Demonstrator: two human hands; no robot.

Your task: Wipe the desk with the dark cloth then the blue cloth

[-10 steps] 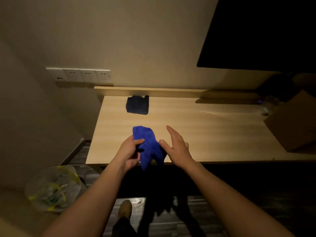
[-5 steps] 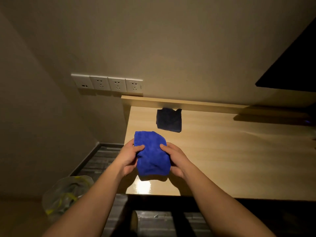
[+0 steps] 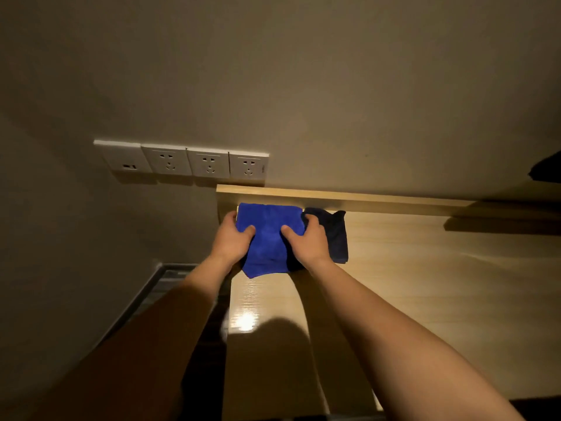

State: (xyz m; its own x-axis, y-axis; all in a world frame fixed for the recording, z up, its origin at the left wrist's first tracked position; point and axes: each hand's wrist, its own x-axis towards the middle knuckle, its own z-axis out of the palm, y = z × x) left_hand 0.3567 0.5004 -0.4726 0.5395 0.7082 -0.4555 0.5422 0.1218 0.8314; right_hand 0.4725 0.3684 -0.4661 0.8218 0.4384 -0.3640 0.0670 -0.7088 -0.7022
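Observation:
The folded blue cloth (image 3: pixel 267 238) is at the far left corner of the light wooden desk (image 3: pixel 425 284), close to the back ledge. My left hand (image 3: pixel 232 238) grips its left edge and my right hand (image 3: pixel 306 241) grips its right edge, thumbs on top. The dark cloth (image 3: pixel 335 235) lies flat on the desk just to the right, partly hidden behind my right hand and the blue cloth.
A row of white wall sockets (image 3: pixel 188 161) is mounted left of the desk above floor level. A raised wooden ledge (image 3: pixel 364 197) runs along the desk's back. A dark object's corner (image 3: pixel 546 168) juts in at the right edge. Floor lies left of the desk.
Both hands have carried the blue cloth from the desk's front edge to its far left corner, beside the dark cloth. The view has swung left and closer.

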